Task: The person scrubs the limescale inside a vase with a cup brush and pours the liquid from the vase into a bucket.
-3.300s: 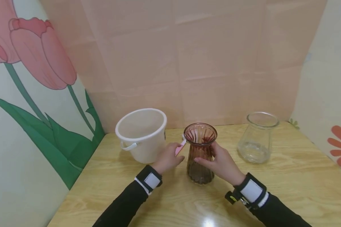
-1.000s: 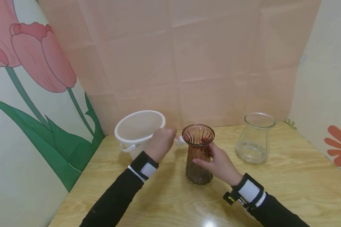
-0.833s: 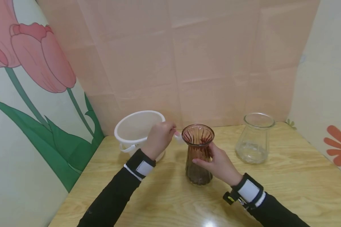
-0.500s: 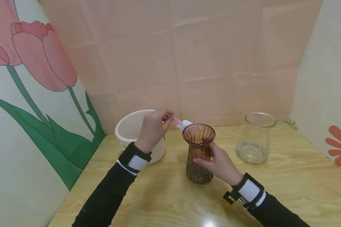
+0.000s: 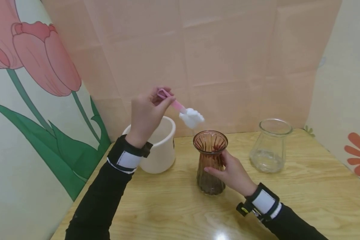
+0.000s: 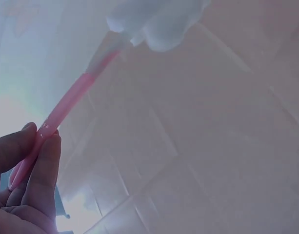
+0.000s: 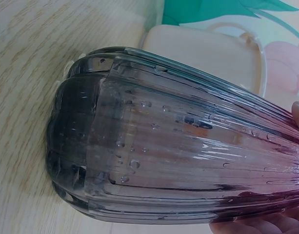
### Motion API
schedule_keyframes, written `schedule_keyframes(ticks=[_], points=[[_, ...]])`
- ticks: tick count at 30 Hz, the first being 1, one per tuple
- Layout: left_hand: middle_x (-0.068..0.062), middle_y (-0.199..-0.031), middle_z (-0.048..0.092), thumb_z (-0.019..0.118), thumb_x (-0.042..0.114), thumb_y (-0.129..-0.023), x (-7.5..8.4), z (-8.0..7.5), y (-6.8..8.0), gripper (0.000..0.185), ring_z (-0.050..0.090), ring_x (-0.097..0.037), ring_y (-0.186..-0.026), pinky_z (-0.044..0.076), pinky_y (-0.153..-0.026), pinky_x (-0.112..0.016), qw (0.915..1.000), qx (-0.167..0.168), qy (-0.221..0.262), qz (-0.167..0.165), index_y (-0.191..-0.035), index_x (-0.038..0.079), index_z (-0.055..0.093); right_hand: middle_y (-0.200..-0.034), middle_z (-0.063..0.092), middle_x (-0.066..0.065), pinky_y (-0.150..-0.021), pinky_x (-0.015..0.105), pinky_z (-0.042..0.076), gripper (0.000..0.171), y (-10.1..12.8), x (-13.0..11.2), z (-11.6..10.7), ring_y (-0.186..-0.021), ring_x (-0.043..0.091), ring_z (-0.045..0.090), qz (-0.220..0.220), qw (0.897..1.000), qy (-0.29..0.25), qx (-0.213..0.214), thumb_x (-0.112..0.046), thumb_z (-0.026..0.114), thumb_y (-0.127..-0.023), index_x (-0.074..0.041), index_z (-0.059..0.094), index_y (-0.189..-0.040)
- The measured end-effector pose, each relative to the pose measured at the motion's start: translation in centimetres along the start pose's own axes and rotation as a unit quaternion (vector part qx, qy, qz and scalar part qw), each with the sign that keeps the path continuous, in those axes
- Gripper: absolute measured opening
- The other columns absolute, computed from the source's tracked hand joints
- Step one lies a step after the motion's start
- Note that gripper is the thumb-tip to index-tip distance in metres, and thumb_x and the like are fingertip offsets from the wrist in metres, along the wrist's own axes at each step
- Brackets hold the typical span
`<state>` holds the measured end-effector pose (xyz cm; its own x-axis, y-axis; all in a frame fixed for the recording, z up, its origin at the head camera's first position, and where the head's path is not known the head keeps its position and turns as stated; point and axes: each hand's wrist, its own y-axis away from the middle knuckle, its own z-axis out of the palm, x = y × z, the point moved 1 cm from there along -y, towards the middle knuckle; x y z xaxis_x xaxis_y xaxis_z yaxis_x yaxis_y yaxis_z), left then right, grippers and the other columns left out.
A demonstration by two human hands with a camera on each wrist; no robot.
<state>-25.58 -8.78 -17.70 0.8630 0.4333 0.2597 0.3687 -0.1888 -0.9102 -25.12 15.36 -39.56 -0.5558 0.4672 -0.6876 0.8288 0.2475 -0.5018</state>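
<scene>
My left hand (image 5: 147,113) pinches a bottle brush (image 5: 192,118) by its looped pink handle, between thumb and fingers. The brush's soft white head points right and hangs in the air above and a little behind the vase's rim. In the left wrist view the pink handle (image 6: 66,102) slants upward from my fingers. With my right hand (image 5: 236,175) I grip a ribbed, purplish-brown glass vase (image 5: 210,171) from its right side. It stands upright on the table. Drops cling to the glass of the vase (image 7: 164,136) in the right wrist view.
Behind my left hand stands a white bucket (image 5: 157,158), partly covered by that hand. A clear glass vase (image 5: 268,155) is at the back right of the wooden table (image 5: 174,210). A peach-coloured sheet (image 5: 228,60) hangs behind, between painted walls.
My left hand has risen and shifted left, lifting the brush from behind the vase to above rim height. More of the white head now shows. The right hand still holds the vase in place.
</scene>
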Motion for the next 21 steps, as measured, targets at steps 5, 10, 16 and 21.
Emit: schedule_keyframes(ticks=[5, 10, 16, 21], points=[[-0.017, -0.087, 0.071, 0.077, -0.003, -0.080, 0.8, -0.3, -0.4, 0.019, 0.070, -0.020, -0.077, 0.056, -0.069, -0.025, 0.9979, 0.022, 0.061, -0.001, -0.095, -0.011, 0.067, -0.128, 0.057, 0.022, -0.087, 0.050, 0.051, 0.070, 0.0, 0.1, 0.0, -0.110, 0.037, 0.060, -0.005, 1.000, 0.005, 0.002, -0.028, 0.081, -0.081, -0.004, 0.043, -0.136], [-0.020, -0.088, 0.071, 0.077, -0.006, -0.078, 1.6, 0.0, -0.6, 0.018, 0.071, -0.021, -0.079, 0.057, -0.071, -0.031, 0.9896, 0.029, 0.141, -0.004, -0.090, -0.013, 0.066, -0.129, 0.056, 0.022, -0.088, 0.049, 0.051, 0.071, 0.1, 0.1, -0.1, -0.110, 0.036, 0.060, -0.006, 1.000, 0.004, 0.001, -0.027, 0.081, -0.081, -0.005, 0.043, -0.136], [-0.020, -0.087, 0.071, 0.075, -0.011, -0.077, 2.1, 0.7, -0.7, 0.015, 0.071, -0.019, -0.078, 0.057, -0.071, -0.036, 0.9751, 0.033, 0.217, -0.032, -0.088, -0.014, 0.065, -0.130, 0.056, 0.021, -0.087, 0.048, 0.052, 0.071, 0.2, 0.1, -0.1, -0.110, 0.035, 0.060, -0.006, 1.000, 0.003, -0.001, -0.028, 0.080, -0.082, -0.005, 0.042, -0.137], [-0.016, -0.087, 0.071, 0.074, -0.010, -0.079, 2.1, 1.8, -0.4, 0.013, 0.070, -0.019, -0.078, 0.057, -0.072, -0.037, 0.9612, 0.008, 0.260, -0.091, -0.089, -0.012, 0.066, -0.128, 0.058, 0.020, -0.086, 0.047, 0.053, 0.069, 0.3, 0.1, -0.1, -0.108, 0.033, 0.061, -0.008, 1.000, 0.007, 0.005, -0.025, 0.082, -0.080, -0.006, 0.044, -0.135]])
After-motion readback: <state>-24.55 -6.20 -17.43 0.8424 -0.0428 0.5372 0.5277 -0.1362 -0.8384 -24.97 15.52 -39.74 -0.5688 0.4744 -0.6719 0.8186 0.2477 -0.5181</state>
